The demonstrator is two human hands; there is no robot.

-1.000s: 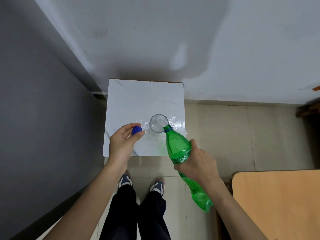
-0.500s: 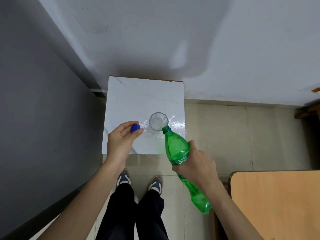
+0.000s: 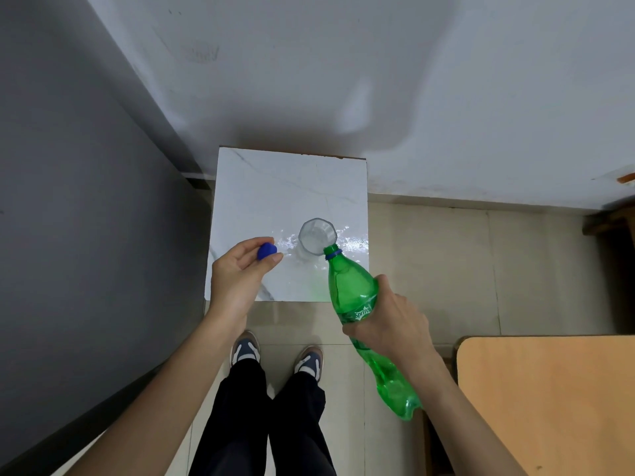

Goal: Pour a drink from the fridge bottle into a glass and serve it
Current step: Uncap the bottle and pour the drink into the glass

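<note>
While the right hand (image 3: 391, 324) wraps its fingers around the middle of the green bottle (image 3: 354, 293), the bottle is tilted with its open mouth at the near right edge of the glass (image 3: 316, 235). This glass stands upright on the white table (image 3: 261, 187), close to its right side. To the left of the glass, the left hand (image 3: 237, 280) pinches the blue cap (image 3: 266, 251) between thumb and fingers, above the table. A wooden table (image 3: 549, 400) is at the near right.
</note>
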